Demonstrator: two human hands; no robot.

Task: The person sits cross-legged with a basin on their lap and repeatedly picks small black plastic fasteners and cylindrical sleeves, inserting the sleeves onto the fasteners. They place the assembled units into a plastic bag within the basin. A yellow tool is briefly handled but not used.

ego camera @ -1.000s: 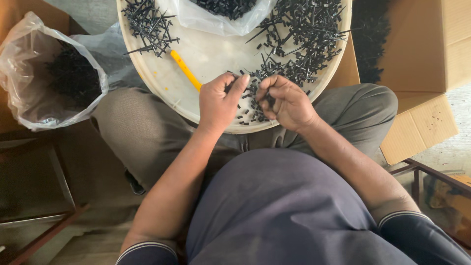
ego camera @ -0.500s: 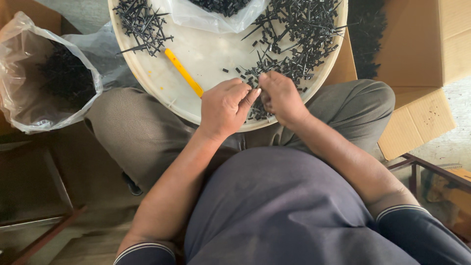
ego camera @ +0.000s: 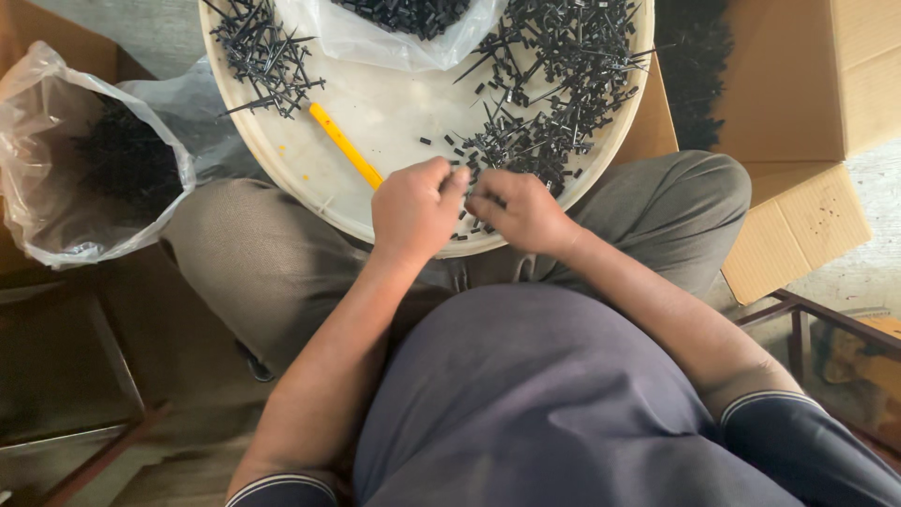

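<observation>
A round cream tray rests on my lap, strewn with small black nail-like parts. My left hand and my right hand meet at the tray's near edge, fingertips pinched together over a few short black pieces. What exactly each hand grips is too small to tell. A yellow stick lies on the tray just left of my left hand. A separate pile of long black nails sits at the tray's upper left.
A clear plastic bag holding black parts stands at the left. Another clear bag of black pieces lies at the tray's top. Cardboard boxes stand at the right, and a metal frame sits beside my right arm.
Both hands have shifted slightly up and closer together on the tray, fingertips now touching over the small pieces.
</observation>
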